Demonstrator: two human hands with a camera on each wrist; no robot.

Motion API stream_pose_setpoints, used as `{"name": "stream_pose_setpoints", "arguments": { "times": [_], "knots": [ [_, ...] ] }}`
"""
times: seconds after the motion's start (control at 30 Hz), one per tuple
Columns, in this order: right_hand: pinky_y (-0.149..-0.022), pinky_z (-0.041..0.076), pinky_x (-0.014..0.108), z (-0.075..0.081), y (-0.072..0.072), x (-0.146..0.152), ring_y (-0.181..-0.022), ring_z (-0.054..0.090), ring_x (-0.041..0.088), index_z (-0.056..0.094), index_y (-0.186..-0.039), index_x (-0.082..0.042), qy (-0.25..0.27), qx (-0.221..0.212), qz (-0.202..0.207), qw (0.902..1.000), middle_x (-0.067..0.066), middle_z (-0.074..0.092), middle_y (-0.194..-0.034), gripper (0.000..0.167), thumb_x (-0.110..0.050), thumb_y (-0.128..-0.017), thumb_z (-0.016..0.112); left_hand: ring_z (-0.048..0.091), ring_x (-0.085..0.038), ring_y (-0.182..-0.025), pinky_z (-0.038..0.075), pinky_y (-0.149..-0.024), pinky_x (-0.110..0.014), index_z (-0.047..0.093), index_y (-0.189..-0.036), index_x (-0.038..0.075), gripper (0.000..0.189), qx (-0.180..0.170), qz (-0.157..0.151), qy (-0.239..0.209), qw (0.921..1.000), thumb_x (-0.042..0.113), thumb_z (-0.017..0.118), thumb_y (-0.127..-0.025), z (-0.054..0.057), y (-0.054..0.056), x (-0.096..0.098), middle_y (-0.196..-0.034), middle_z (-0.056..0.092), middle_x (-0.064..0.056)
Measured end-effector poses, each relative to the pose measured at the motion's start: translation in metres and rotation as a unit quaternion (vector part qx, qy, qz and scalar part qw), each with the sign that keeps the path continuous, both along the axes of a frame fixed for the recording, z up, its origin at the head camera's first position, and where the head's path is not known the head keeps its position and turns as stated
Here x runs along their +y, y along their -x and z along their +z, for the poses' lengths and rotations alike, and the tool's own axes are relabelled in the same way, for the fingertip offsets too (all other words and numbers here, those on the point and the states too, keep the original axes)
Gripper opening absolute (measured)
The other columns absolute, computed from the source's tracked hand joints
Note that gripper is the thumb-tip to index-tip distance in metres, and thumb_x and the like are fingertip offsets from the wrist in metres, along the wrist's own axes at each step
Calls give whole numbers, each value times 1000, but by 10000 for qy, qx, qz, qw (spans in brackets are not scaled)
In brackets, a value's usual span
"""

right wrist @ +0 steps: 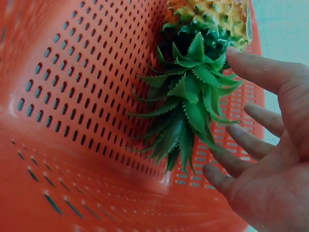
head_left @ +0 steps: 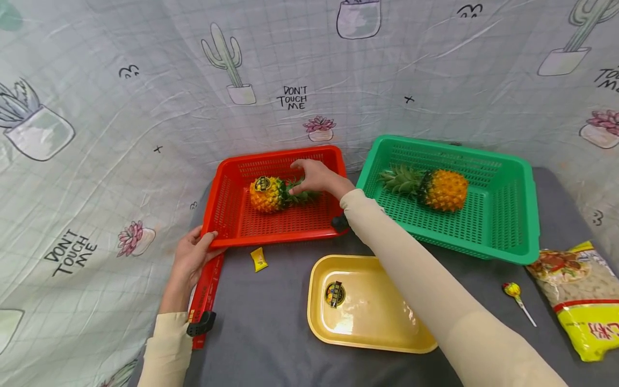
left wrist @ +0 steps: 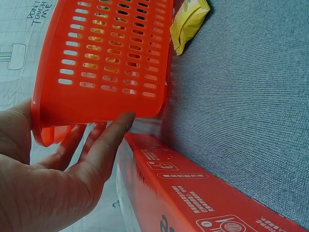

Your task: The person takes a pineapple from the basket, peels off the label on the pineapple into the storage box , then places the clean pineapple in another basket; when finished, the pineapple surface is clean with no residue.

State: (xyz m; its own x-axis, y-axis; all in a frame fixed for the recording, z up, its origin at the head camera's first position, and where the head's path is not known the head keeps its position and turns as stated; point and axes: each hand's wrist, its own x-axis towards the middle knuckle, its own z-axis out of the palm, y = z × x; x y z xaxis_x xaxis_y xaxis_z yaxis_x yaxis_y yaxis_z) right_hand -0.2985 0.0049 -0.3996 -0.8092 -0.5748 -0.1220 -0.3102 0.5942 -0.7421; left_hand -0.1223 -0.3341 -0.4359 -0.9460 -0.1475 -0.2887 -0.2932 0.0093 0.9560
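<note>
In the head view a pineapple (head_left: pixel 268 194) with a black label lies on its side in the red basket (head_left: pixel 271 240), its leaves toward the right. Over those green leaves (right wrist: pixel 186 104) hovers my right hand (head_left: pixel 316 177), fingers spread and slightly bent, holding nothing. Its thumb tip overlaps the base of the crown in the right wrist view. My left hand (head_left: pixel 191 255) grips the near left corner of the red basket, thumb on the rim and fingers under it. Below that hand is a long red box (left wrist: pixel 178 188) with printed text.
A green basket (head_left: pixel 529 215) holding a second pineapple (head_left: pixel 444 191) stands to the right. In front are a yellow tray (head_left: pixel 367 344), partly behind my right sleeve, and a small yellow packet (head_left: pixel 258 259). A lollipop (head_left: pixel 512 290) and a food bag (head_left: pixel 580 295) lie at right.
</note>
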Motion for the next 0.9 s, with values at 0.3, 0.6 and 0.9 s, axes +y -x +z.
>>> {"name": "stream_pose_setpoints", "arguments": {
  "times": [0.3,0.6,0.9],
  "knots": [
    [-115,42,44,-7,3,-2,-142,45,34,44,-158,-1,-229,-103,148,9996,18,48,-157,80,-20,-92,85,64,-20,-118,51,-100,-45,35,-163,1,57,-15,118,66,9999,15,55,-111,-3,-1,3,-156,39,-23],
    [-116,40,44,-10,3,-9,-140,46,32,46,-157,-3,-507,-170,307,9981,16,50,-155,84,-19,-87,90,62,-22,-119,53,-98,-44,38,-160,-1,55,49,64,237,9997,17,54,-111,-5,-2,5,-154,40,-22],
    [-115,42,43,-15,8,-18,-139,47,28,47,-157,-9,-1044,148,365,9938,11,51,-154,86,-18,-84,92,61,-24,-122,51,-101,-46,39,-159,-2,54,72,102,224,9997,16,54,-111,-1,-4,2,-154,41,-23]
  ]
}}
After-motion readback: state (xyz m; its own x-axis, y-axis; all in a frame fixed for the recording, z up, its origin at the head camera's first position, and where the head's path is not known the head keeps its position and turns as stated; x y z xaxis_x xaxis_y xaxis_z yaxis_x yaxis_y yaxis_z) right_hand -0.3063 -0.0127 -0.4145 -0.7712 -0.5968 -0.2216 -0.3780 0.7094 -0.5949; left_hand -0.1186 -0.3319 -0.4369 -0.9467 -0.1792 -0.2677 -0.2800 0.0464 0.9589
